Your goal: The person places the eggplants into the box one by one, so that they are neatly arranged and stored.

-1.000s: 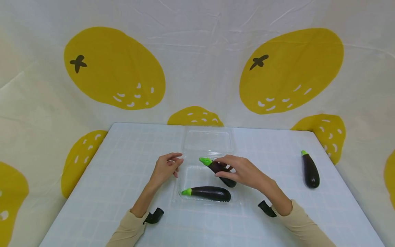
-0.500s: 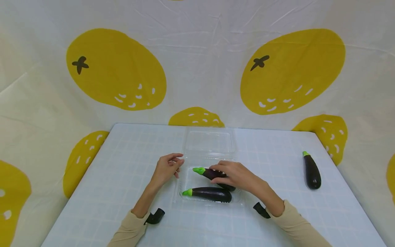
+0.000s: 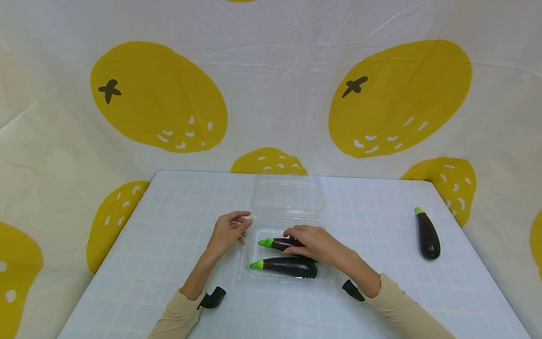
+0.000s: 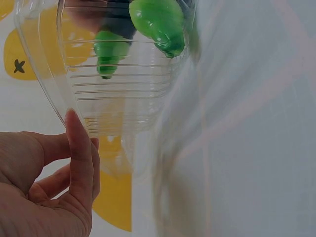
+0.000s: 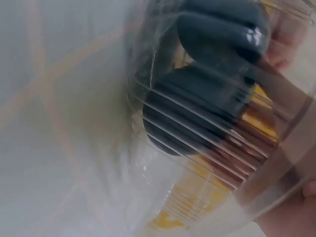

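Note:
A clear plastic clamshell container (image 3: 253, 247) lies in the middle of the table with its lid (image 3: 288, 194) folded back. One eggplant (image 3: 292, 267) lies along its near side, green stem end to the left. Just behind it, my right hand (image 3: 315, 242) grips a second eggplant (image 3: 277, 244) from above, thumb on the near side; the hand covers much of its dark body. Both rounded ends show through the container wall in the right wrist view. My left hand (image 3: 228, 230) is at the container's left rim, fingers loosely bent, one fingertip (image 4: 72, 118) right at the edge.
A third eggplant (image 3: 428, 235) lies apart at the table's right side, stem end away from me. Pale checked cloth covers the table (image 3: 169, 212). Behind it hangs a white sheet with large yellow fruit prints (image 3: 161, 99).
My right hand has lowered the second eggplant into the container, moving it left and toward me beside the first one. The left hand has stayed at the rim.

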Available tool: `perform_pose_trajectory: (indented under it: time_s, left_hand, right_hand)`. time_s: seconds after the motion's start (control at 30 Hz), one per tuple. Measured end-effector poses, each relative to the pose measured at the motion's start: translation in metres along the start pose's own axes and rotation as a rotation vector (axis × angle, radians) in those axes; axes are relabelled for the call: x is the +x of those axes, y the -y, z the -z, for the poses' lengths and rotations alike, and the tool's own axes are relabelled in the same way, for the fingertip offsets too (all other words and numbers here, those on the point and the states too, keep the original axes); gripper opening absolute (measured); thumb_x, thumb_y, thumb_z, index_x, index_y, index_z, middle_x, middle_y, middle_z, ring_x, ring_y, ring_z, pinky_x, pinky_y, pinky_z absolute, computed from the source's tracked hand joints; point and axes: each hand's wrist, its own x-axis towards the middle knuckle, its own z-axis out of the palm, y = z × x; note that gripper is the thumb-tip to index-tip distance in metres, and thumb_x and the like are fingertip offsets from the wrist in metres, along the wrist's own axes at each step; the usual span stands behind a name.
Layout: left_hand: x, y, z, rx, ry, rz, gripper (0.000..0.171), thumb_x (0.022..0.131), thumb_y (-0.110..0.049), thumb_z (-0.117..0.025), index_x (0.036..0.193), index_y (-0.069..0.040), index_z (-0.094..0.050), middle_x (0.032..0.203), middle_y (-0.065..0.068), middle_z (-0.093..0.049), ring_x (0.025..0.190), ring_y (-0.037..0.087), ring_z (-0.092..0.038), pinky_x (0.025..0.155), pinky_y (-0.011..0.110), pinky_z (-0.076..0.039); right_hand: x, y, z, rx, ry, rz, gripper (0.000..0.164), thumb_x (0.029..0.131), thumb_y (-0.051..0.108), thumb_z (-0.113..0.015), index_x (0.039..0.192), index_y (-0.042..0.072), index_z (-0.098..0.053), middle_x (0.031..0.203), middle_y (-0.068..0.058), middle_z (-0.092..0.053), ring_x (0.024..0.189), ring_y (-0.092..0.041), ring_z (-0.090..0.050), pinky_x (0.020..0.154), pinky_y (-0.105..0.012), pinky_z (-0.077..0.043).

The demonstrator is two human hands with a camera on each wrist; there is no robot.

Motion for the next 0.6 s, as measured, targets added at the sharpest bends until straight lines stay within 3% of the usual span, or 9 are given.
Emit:
perform_pose_trajectory:
  time_s: [0.23, 0.6]
  left_hand:
    - [-0.0006, 0.0001, -0.0003, -0.008, -0.002, -0.011, 0.035, 0.097, -0.01, -0.072, 0.128, 0.005, -0.067, 0.098, 0.024, -0.068, 0.059, 0.02, -0.06, 0.051, 0.026, -0.056]
    - [-0.0002, 0.0006, -0.0016, 0.004, -0.012, -0.001, 0.035, 0.097, -0.013, -0.073, 0.128, 0.004, -0.068, 0.099, 0.023, -0.069, 0.061, 0.024, -0.061, 0.051, 0.023, -0.055]
  right_hand:
    - [0.0002, 0.0002, -0.0041, 0.017, 0.03, -0.022, 0.029, 0.095, 0.035, -0.074, 0.111, 0.01, -0.071, 0.094, 0.003, -0.068, 0.08, -0.008, -0.061, 0.07, -0.027, -0.056]
    - [0.0007, 0.0009, -0.0074, 0.092, 0.076, -0.033, 0.028, 0.101, 0.031, -0.068, 0.115, 0.008, -0.072, 0.101, 0.0, -0.071, 0.087, -0.011, -0.065, 0.076, -0.028, -0.057]
